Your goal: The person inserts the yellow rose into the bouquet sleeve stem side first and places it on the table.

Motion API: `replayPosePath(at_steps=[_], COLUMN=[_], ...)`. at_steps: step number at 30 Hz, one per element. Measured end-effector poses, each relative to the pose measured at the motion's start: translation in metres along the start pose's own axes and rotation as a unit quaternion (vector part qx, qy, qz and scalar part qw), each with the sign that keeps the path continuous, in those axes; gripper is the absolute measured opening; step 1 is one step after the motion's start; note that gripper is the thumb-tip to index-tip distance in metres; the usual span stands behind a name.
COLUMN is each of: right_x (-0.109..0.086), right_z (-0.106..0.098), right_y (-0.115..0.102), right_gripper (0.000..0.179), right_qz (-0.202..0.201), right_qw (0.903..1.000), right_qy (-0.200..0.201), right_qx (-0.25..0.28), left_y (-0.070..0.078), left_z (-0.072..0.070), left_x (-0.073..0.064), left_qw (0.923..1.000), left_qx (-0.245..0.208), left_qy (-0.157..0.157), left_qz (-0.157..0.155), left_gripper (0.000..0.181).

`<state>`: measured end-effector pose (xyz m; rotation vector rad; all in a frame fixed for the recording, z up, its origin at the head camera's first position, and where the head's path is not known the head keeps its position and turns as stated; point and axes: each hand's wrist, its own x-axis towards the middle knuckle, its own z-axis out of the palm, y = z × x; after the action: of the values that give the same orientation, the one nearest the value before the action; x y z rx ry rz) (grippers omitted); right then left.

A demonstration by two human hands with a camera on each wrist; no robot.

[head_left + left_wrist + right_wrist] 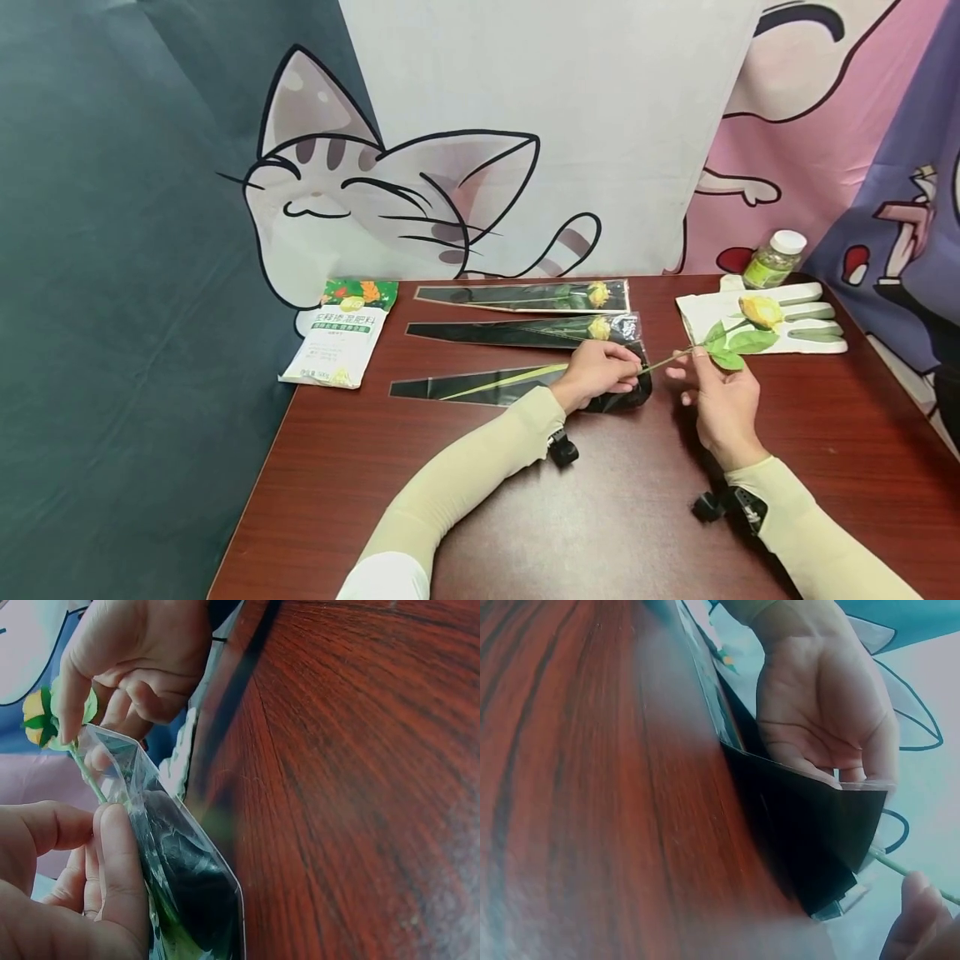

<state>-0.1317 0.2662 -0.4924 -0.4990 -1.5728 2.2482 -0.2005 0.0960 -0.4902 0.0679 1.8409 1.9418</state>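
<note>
A yellow rose with green leaves is in my right hand, whose thumb and fingers pinch the stem just below the leaves. My left hand pinches the mouth of a long tapered flower sleeve, black with clear film. In the left wrist view the sleeve gapes beside the left fingertips, and the rose stem runs down to them. The right wrist view shows the sleeve's dark open end raised off the table. Through the sleeve a long green strip shows, its right end hidden behind the left hand.
Behind the held sleeve lie two more sleeves, a far one and a nearer one, each with a yellow rose inside. A white printed bag lies left. A white glove and a white-lidded jar are at the back right.
</note>
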Motion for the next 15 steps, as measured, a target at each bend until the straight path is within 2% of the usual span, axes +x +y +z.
replayPosePath(at_steps=[6, 15], right_x=[0.0038, 0.0095], right_z=[-0.0038, -0.0053], right_y=[-0.0037, -0.0055], right_gripper=[0.031, 0.016], right_qz=[0.0, 0.024], right_qw=[0.9996, 0.9986], right_qy=[0.025, 0.044], right_qx=[0.01, 0.015], left_y=[0.0001, -0.0006], left_z=[-0.0012, -0.0002], left_x=[0.0002, 0.0007], left_qw=[1.0, 1.0], left_qx=[0.0, 0.006], left_qy=[-0.004, -0.006], left_qz=[-0.001, 0.001], left_gripper=[0.009, 0.007])
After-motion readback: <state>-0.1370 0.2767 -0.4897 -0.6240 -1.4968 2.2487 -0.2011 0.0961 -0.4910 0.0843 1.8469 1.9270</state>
